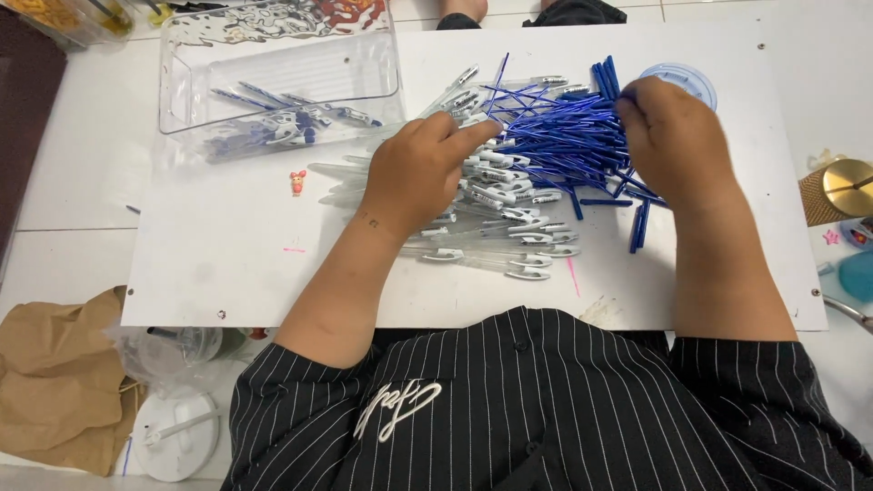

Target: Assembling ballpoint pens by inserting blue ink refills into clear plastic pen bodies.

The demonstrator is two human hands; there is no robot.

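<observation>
My left hand [420, 173] rests knuckles-up on a pile of clear pen barrels [509, 227] with white clips, its fingers curled around the end of one barrel near the pile's top. My right hand [675, 136] sits on the right side of a heap of thin blue refills [559, 136], fingertips pinching among the refills. Both heaps lie on a white board [227, 264]. What exactly each hand grips is partly hidden by the fingers.
A clear plastic tray [364, 77] at the back left holds several assembled blue pens [273, 132]. A small red figure [297, 182] lies on the board. A round clear lid [691, 80] sits behind my right hand. Brown paper bag [55, 373] lies at lower left.
</observation>
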